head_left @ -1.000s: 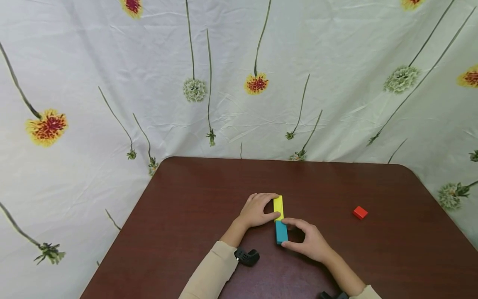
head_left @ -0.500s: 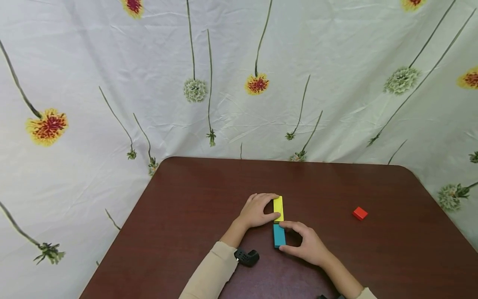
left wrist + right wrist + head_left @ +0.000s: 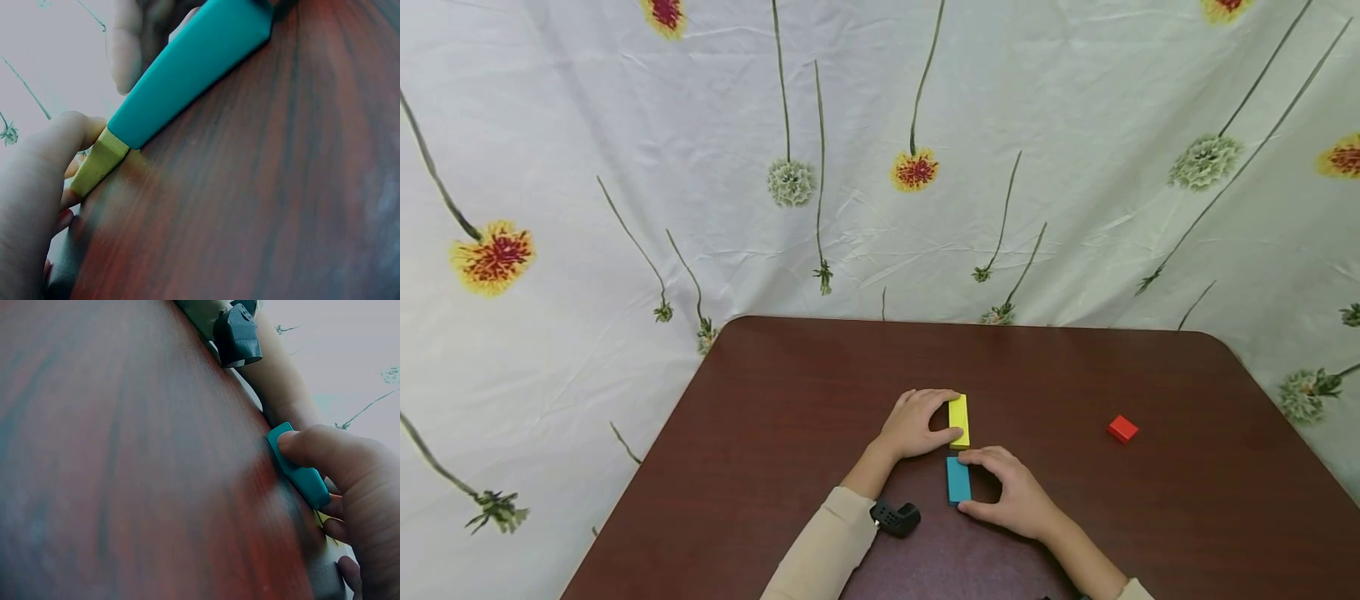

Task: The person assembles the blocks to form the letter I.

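A yellow block (image 3: pixel 958 422) lies lengthwise on the dark table, pinched at its two ends by my left hand (image 3: pixel 913 423) between thumb and fingers. Just nearer to me is a blue block (image 3: pixel 958 481), held between the thumb and fingers of my right hand (image 3: pixel 1013 494). In the head view a narrow gap shows between the two blocks, which are roughly in line. The left wrist view has the blue block (image 3: pixel 194 72) large in front, overlapping the yellow block (image 3: pixel 103 161). My right thumb (image 3: pixel 300 442) presses on the blue block's end in the right wrist view.
A small red block (image 3: pixel 1123 429) lies to the right on the brown table (image 3: pixel 820 367). Behind the table's far edge hangs a white cloth (image 3: pixel 715 125) with printed flowers. A black wrist camera (image 3: pixel 896 517) sits on my left wrist.
My right hand has drawn the blue block toward me and slightly left, from against the yellow block to a small gap away. My left hand and the yellow block stay in place.
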`<state>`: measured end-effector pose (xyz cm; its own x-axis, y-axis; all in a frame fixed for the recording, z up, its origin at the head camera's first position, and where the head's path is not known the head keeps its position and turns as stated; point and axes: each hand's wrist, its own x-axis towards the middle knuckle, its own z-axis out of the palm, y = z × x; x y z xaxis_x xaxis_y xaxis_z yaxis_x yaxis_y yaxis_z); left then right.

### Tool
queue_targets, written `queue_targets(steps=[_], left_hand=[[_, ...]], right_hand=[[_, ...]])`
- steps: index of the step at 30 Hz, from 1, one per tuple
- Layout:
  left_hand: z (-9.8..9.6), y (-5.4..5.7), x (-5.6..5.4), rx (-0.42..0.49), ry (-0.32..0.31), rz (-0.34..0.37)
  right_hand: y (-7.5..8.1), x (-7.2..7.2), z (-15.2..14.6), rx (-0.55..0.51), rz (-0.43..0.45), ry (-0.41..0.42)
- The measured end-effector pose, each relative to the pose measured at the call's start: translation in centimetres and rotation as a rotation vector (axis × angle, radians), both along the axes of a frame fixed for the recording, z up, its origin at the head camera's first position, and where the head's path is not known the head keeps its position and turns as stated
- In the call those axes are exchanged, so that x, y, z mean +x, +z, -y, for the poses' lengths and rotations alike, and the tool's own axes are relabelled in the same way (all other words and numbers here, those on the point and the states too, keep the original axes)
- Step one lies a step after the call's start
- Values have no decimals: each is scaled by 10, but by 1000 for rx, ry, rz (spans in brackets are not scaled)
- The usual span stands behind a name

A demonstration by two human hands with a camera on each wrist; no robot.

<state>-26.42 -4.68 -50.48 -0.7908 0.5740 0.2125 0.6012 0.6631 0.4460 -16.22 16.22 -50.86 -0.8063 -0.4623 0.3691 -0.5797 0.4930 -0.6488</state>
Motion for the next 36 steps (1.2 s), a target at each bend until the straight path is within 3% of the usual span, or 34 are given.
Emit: queue_targets(steps=[7, 20, 36], left_hand=[[1, -1, -1, -3, 7, 6], [1, -1, -1, -8, 11, 14], [-1, -1, -1, -3, 3, 7]], right_hand=[[-3, -2, 0, 11, -62, 11], [-1, -1, 2, 19, 16, -52], [-4, -2, 2, 13, -33, -77]])
